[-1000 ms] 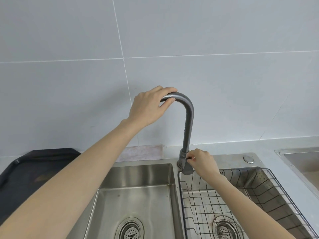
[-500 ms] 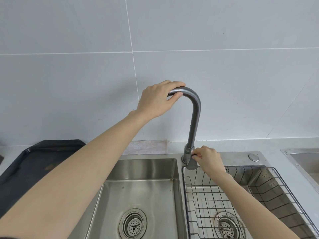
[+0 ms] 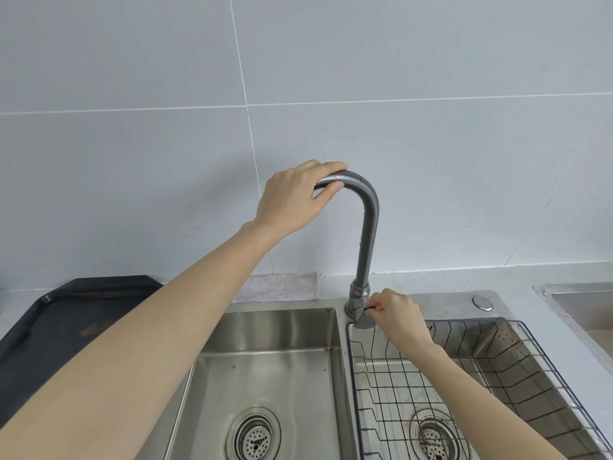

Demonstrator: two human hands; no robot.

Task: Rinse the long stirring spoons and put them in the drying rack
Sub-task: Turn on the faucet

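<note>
My left hand (image 3: 292,200) is wrapped over the curved top of the grey tap spout (image 3: 368,227), whose outlet end is hidden under the palm. My right hand (image 3: 398,313) pinches the small tap handle (image 3: 365,310) at the spout's base. A black wire drying rack (image 3: 517,356) sits inside the right sink basin and holds nothing that I can see. The left sink basin (image 3: 265,366) has only its drain. No stirring spoons are in view. No water is running that I can see.
A black tray (image 3: 66,313) lies on the counter at the left. A pale cloth (image 3: 278,287) lies against the wall behind the left basin. A round button (image 3: 481,302) sits behind the rack. Another steel basin edge (image 3: 580,303) shows far right.
Both hands keep their holds on the spout and handle. The view has tilted slightly, showing more of the sink basins; the spout appears turned a little toward the left.
</note>
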